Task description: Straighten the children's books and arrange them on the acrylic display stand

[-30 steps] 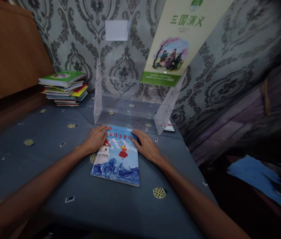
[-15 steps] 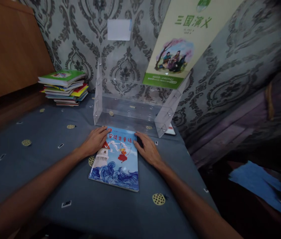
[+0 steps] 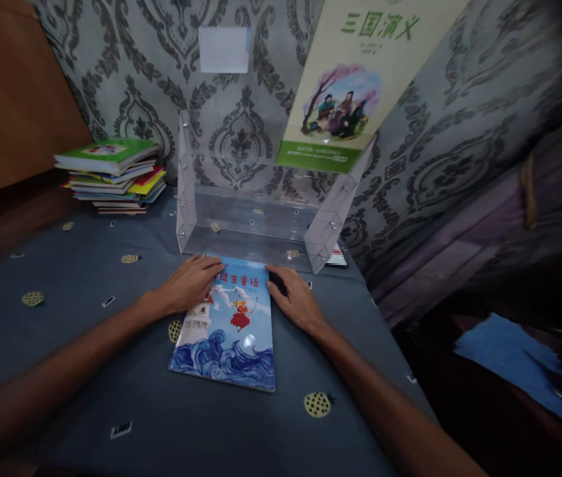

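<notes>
Blue glossy paperback with a red title is lying flat on the grey-blue, pineapple-print table, its top end between both sets of fingers. Left hand is covering the top left corner, fingers held close together; cannot tell whether they're pinching it, thumb out of sight. Right hand is touching the upper right edge, thumb and forefinger spread with a dark gap between. Clear acrylic tiered stand is standing just beyond the fingertips. Tall cream-and-green book is leaning in its upper tier, above and beyond the right fingers. Green-topped stack of mixed-colour books is sitting farther back, to the left of the left fingers.
</notes>
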Action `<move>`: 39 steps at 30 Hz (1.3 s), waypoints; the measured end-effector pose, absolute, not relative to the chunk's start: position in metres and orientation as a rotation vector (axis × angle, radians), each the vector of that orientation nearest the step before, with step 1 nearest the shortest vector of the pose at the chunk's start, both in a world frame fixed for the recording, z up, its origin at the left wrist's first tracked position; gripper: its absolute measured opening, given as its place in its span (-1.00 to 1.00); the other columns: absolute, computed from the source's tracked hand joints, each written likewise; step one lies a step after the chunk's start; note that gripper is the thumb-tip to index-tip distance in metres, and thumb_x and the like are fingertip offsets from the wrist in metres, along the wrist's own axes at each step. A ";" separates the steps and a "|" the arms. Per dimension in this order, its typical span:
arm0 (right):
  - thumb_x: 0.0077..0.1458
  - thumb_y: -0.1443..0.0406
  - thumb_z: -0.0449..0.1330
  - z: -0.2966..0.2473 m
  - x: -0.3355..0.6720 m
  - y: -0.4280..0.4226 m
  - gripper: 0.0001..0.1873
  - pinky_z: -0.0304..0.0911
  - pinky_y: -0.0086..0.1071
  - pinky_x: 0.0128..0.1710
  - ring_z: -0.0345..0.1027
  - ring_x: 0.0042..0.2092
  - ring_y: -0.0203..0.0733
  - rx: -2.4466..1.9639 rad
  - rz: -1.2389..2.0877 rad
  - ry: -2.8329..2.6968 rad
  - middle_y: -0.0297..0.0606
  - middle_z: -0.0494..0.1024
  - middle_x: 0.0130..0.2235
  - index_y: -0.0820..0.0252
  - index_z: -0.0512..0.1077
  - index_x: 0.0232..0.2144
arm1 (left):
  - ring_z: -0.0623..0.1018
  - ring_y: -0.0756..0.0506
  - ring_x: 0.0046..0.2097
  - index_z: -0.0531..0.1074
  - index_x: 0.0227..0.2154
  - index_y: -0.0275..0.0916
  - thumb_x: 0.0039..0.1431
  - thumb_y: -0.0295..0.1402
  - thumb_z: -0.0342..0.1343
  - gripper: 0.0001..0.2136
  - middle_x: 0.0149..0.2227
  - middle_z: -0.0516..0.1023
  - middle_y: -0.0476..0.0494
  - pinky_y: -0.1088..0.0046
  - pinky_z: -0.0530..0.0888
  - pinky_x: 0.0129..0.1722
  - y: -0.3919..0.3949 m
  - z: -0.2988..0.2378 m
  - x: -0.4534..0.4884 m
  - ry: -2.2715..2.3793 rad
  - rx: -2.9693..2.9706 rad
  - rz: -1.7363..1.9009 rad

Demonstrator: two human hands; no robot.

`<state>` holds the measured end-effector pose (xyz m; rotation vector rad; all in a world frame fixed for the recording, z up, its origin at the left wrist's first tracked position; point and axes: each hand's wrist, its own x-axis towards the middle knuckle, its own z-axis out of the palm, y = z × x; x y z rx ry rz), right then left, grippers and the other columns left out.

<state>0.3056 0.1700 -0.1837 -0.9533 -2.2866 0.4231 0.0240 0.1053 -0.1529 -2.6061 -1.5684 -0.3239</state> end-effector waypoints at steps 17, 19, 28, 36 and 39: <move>0.36 0.26 -0.09 -0.189 0.310 0.172 -0.55 0.28 0.04 0.18 0.38 0.14 -0.02 -0.943 0.480 -2.239 -0.11 0.51 0.12 0.05 0.33 0.22 | 0.41 -0.18 0.00 0.33 0.16 -0.27 0.23 -0.62 -0.03 -0.55 0.20 0.45 -0.16 0.28 0.34 -0.10 0.152 -0.148 0.088 -1.170 -2.779 -0.237; 0.36 0.26 -0.08 -0.189 0.309 0.172 -0.56 0.29 0.04 0.17 0.37 0.14 -0.01 -0.947 0.482 -2.245 -0.10 0.52 0.11 0.07 0.33 0.21 | 0.40 -0.18 0.02 0.33 0.18 -0.27 0.23 -0.62 -0.04 -0.54 0.22 0.44 -0.17 0.27 0.33 -0.09 0.152 -0.150 0.089 -1.200 -2.776 -0.240; 0.37 0.23 -0.07 -0.182 0.307 0.162 -0.60 0.30 -0.03 0.16 0.41 0.12 -0.03 -0.951 0.541 -2.159 -0.13 0.56 0.06 0.08 0.36 0.15 | 0.37 -0.15 0.17 0.36 0.18 -0.14 0.34 -0.52 -0.08 -0.60 0.22 0.45 -0.06 0.24 0.31 0.12 0.142 -0.153 0.080 -1.221 -2.966 -0.377; 0.33 0.31 -0.06 -0.178 0.305 0.159 -0.62 0.35 -0.06 0.10 0.47 0.04 -0.03 -0.909 0.535 -2.181 -0.14 0.60 -0.03 0.09 0.41 0.09 | 0.24 -0.17 0.36 0.33 0.19 -0.18 0.24 -0.58 0.06 -0.54 0.29 0.37 -0.16 0.14 0.24 0.26 0.124 -0.159 0.086 -1.248 -2.917 -0.328; 0.31 0.35 -0.06 -0.177 0.304 0.158 -0.61 0.36 -0.06 0.09 0.47 0.03 -0.03 -0.912 0.505 -2.219 -0.13 0.60 -0.04 0.10 0.43 0.08 | 0.25 -0.19 0.35 0.33 0.18 -0.23 0.24 -0.59 0.06 -0.55 0.28 0.37 -0.21 0.13 0.27 0.25 0.119 -0.152 0.090 -1.256 -2.910 -0.292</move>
